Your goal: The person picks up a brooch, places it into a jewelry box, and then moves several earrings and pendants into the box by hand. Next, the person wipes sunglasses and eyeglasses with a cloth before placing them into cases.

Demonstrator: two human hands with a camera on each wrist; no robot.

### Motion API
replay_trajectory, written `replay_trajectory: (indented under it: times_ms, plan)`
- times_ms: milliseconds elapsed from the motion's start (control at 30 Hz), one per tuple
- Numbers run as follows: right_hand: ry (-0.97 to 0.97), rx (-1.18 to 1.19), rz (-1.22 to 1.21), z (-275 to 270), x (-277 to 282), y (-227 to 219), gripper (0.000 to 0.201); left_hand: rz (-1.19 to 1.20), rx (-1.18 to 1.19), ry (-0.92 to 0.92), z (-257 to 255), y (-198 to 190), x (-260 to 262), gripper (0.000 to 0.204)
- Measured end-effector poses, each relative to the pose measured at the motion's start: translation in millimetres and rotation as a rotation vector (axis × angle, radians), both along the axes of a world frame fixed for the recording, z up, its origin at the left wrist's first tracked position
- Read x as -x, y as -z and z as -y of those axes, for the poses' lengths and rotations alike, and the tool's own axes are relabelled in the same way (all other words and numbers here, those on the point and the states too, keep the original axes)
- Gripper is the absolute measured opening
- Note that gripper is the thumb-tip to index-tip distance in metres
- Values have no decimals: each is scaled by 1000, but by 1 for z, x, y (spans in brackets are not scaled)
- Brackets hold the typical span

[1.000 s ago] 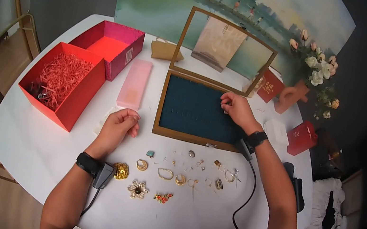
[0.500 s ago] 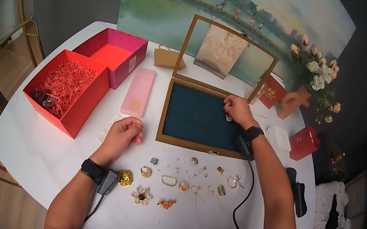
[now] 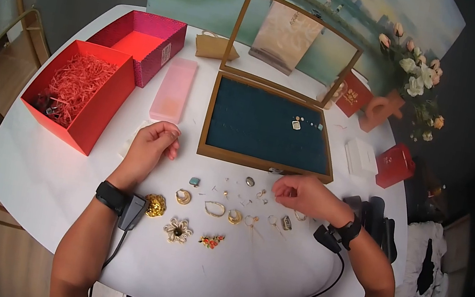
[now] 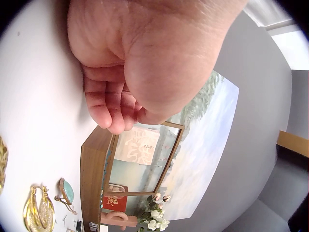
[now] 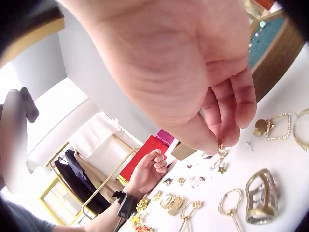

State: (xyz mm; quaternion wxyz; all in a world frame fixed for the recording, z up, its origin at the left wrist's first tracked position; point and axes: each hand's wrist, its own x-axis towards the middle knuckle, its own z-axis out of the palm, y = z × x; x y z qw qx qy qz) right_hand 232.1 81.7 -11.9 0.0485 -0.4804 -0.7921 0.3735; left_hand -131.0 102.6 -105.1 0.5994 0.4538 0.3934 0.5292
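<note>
My left hand rests at the front of the pink case, its fingers loosely bent round nothing. My right hand is low over the table before the wooden display box, fingers bent downward. In the right wrist view its fingertips overlap a small gold dangling earring. A gold brooch-like piece and a beaded square lie beside those fingers. On the box's dark green padding sit a square earring and several small studs. The box's glass lid stands raised.
Several jewellery pieces lie in front: a turquoise earring, gold hoops, a bracelet, a flower brooch. A red box of shredded paper stands left, a white box right, a flower vase behind.
My right hand has left the display box's padding and come down toward the jewellery on the table. The square earring now lies uncovered on the padding. My left hand keeps its place.
</note>
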Motion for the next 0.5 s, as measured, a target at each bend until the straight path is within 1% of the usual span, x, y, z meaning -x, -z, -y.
replay_trajectory:
  times_ms: [33, 167, 233, 267, 333, 367, 433, 500]
  plan:
    - [15, 39, 44, 5, 2, -3, 15, -6, 1, -7, 0, 0, 0, 14]
    - [17, 44, 24, 9, -3, 3, 16, -3, 5, -13, 0, -1, 0, 14]
    - [54, -41, 115, 9, 2, -3, 19, 7, 1, -7, 0, 0, 0, 14]
    - [53, -40, 115, 9, 2, -1, 19, 18, -2, -2, 0, 1, 0, 14]
    - [-33, -169, 85, 10, 3, 7, 19, 24, -2, 2, 0, 0, 1, 14]
    - [-34, -168, 85, 11, 4, 11, 19, 29, -2, 5, 0, 0, 1, 14]
    - [-67, -252, 41, 12, 9, 19, 18, 23, 1, 3, 0, 0, 1, 14]
    - [-65, -248, 53, 12, 11, 23, 18, 16, 5, 0, 1, -2, 0, 14]
